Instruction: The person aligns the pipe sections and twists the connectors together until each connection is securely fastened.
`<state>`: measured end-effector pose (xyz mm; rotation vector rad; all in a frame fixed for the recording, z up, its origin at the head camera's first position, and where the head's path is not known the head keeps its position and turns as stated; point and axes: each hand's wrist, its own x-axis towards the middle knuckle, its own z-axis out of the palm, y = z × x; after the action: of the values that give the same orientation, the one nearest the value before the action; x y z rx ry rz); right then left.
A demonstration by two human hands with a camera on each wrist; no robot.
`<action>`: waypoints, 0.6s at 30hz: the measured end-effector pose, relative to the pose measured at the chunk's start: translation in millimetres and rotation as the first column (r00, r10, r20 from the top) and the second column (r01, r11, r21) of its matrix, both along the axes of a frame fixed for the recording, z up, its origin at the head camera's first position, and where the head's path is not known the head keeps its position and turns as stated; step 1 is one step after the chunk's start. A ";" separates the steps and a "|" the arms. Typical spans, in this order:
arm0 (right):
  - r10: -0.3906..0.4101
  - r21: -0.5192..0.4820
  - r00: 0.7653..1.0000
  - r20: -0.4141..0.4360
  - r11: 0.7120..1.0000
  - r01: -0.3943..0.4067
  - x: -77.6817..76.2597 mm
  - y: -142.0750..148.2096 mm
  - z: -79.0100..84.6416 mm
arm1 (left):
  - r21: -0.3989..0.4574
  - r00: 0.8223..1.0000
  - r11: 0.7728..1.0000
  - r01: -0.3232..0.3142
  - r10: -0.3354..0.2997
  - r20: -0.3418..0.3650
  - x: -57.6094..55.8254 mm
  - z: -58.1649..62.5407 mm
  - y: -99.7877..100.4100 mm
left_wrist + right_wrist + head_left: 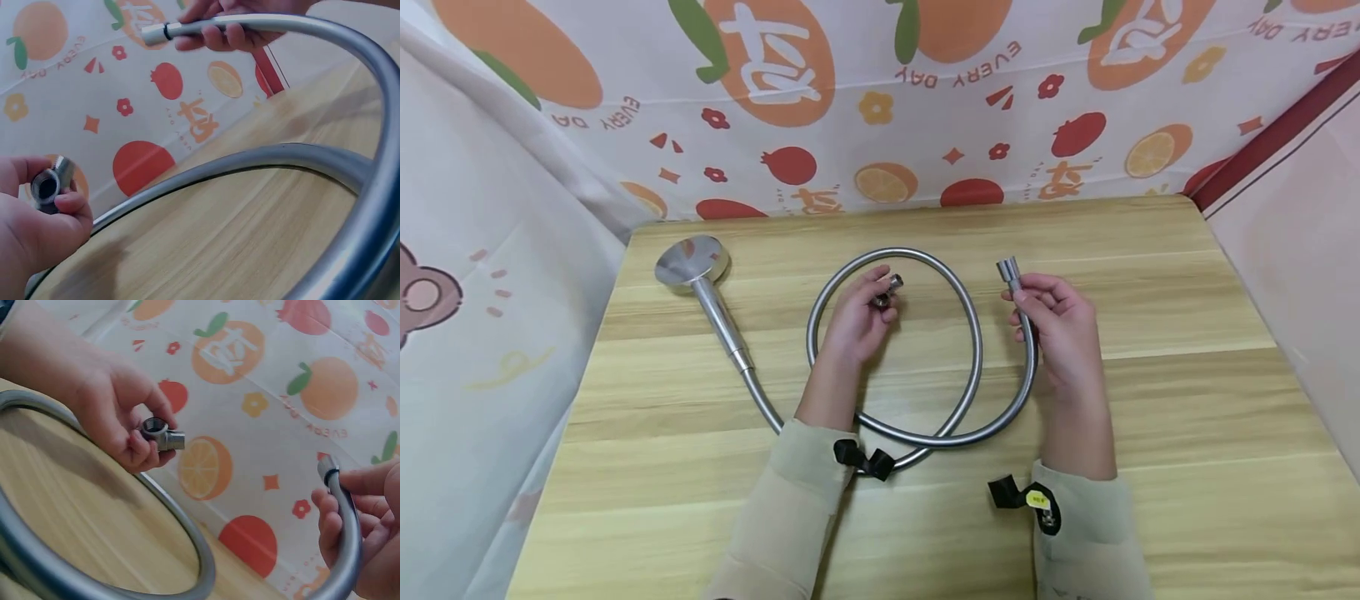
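The table [1195, 400] reaches past both my hands: its far edge lies beyond my grip, with the fruit cloth [925, 125] rising behind, and its right edge runs well apart from my right hand [1063, 325], wood stretching between. The hose [976, 342] loops around under my left hand [856, 321], crosses itself nearer me than either grip, then bends up into my right. Left of my left hand lies the shower head [715, 312], near the table's left edge; the hose seems to run to it unbroken, though my left sleeve [797, 500] hides a stretch. My right thumb and fingers pinch the hose just below its end nut [1008, 270]. My left ones clamp the fitting [170, 440], a threaded mouth showing. Nut and fitting are apart, with open room between them.
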<state>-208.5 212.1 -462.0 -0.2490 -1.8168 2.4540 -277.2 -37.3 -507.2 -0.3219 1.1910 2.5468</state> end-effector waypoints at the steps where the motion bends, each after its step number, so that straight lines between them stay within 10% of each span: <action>1: -0.005 0.018 1.000 0.010 1.000 0.005 -0.1 -1.7 -0.2 | -0.008 1.000 1.000 -0.025 0.025 0.001 -0.9 -0.2 1.4; 9: -0.037 0.351 0.999 0.026 0.936 0.026 -6.3 -16.8 -9.5 | -0.098 0.997 0.994 -0.044 0.038 -0.061 -0.6 -3.6 8.4; 18: 0.010 0.806 0.969 -0.246 0.558 0.199 -10.6 -37.6 -29.3 | -0.122 0.992 0.992 -0.017 0.001 -0.129 5.2 -4.3 17.0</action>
<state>-219.1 174.5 -491.3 0.0131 -2.4954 1.2162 -272.0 -20.4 -511.5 -0.1931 1.4004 2.5403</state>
